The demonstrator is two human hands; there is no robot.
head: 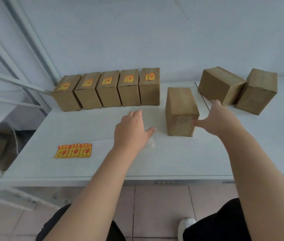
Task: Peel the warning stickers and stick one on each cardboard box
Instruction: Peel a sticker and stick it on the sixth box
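1. Across the lower middle of the view runs a white counter (172, 162), backed by a pale wall (155, 32), with a grey metal frame (16, 80) at its left end and a tiled floor (155, 206) below.
2. A row of five boxes (109, 89) stands side by side along the back left, each with a red-and-yellow sticker (106, 81) on top.
3. At the back right stand two plain boxes, touching: an angled box (221, 84) turned askew, and an end box (257, 91) to its right.
4. A lone box (181, 108) with a plain top stands nearer the front, between the row and the pair.
5. The right grip (219, 119) is spread wide and holds nothing. Its thumb lies at the lone box's near right edge, though I cannot tell if it touches. Its fingertips (214, 101) reach the near corner of the angled box.
6. The left grip (132, 129) is also wide, palm down over the counter, holding nothing. It is just left of the lone box, thumb pointing at it but apart.
7. A sticker strip (74, 150) of three lies flat at the front left, well apart from both grips and nearer the left one.
8. A clear film scrap (150, 142) lies just beside the left wrist.
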